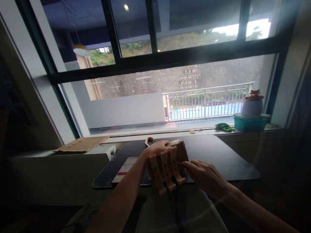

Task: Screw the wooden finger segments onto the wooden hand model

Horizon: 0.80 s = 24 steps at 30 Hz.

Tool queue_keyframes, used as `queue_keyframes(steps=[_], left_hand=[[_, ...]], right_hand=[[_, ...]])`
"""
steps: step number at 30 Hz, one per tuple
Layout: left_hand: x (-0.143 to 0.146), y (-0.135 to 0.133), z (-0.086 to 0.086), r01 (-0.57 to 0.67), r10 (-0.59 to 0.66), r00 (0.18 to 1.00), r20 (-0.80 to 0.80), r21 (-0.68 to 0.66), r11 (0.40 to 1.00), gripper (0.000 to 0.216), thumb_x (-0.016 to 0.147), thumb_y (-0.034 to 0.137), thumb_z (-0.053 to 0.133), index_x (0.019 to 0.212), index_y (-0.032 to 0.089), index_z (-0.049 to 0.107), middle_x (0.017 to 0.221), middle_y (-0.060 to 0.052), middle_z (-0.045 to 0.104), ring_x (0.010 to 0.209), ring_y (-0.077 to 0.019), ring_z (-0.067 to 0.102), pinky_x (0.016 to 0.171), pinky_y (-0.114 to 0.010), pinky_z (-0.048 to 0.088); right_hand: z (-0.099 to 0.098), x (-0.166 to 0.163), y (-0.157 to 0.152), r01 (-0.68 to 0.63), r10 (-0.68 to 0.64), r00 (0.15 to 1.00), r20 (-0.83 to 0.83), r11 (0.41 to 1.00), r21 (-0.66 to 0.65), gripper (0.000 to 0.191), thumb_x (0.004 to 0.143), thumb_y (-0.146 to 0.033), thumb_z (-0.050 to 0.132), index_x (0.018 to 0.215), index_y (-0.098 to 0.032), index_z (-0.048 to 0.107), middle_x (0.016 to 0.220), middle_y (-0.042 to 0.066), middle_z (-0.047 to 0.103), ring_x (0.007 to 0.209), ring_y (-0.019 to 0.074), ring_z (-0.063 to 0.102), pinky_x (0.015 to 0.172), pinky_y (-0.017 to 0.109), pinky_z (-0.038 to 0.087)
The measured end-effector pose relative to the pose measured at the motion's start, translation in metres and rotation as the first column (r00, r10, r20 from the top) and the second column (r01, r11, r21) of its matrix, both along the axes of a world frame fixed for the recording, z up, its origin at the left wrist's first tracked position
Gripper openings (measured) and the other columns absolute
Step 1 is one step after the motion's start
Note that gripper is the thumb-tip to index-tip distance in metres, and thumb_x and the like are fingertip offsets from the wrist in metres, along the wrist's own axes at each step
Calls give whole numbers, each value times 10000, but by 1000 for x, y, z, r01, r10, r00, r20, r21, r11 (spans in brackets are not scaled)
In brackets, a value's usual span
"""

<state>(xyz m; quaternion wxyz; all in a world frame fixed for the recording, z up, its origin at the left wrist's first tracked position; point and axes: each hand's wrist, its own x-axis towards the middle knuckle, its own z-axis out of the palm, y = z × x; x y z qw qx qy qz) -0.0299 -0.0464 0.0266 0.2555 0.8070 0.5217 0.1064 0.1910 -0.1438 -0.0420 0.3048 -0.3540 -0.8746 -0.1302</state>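
My left hand (159, 148) lies over the top of a wooden hook rack (181, 149), its fingers curled over the far side and partly hidden. Three pale wooden hooks (166, 170) run down the front of the rack, with small dark holes in them. In my closed right hand (206, 173) is a thin dark screwdriver (181, 163); its tip meets the rightmost hook (175, 161) near a hole. The rack is tilted at the near edge of the black table (213, 155), above my lap. A small angular wooden tray (147, 141) with dark bits inside stands behind my left wrist.
A phone (125, 167) showing a timer lies left of the rack. Brown cardboard (82, 144) rests on the sill by a white radiator (103, 150). To the right on the sill are a green cloth (224, 127) and a teal box (251, 123) under a white pot (252, 106).
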Motion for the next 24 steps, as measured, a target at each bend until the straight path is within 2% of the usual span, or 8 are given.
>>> queue_keyframes(steps=[5, 12, 24], left_hand=[[0, -1, 0, -5, 5, 1000, -9, 14, 1000, 360, 869, 403, 556, 1129, 155, 561, 1116, -68, 606, 960, -216, 597, 831, -395, 483], [0, 0, -1, -23, 24, 1000, -11, 38, 999, 456, 741, 472, 562, 1100, 194, 589, 1082, -54, 666, 982, -267, 600, 766, -282, 450], [-2, 3, -5, -29, 29, 1000, -2, 54, 998, 501, 728, 527, 545, 1095, 189, 594, 1086, -66, 661, 962, -263, 600, 754, -282, 451]], right_hand=[[3, 0, 0, 7, -9, 996, 91, 1000, 20, 281, 874, -87, 457, 1111, -163, 588, 770, 23, 615, 640, 145, 575, 526, 251, 369], [4, -1, -2, 11, -8, 998, 62, 999, -45, 275, 908, -123, 413, 1116, -171, 587, 817, 37, 640, 679, 134, 588, 577, 236, 402], [8, -3, -6, 19, -16, 999, 42, 998, -62, 261, 908, -124, 419, 1101, -147, 593, 816, 47, 642, 671, 150, 593, 561, 250, 400]])
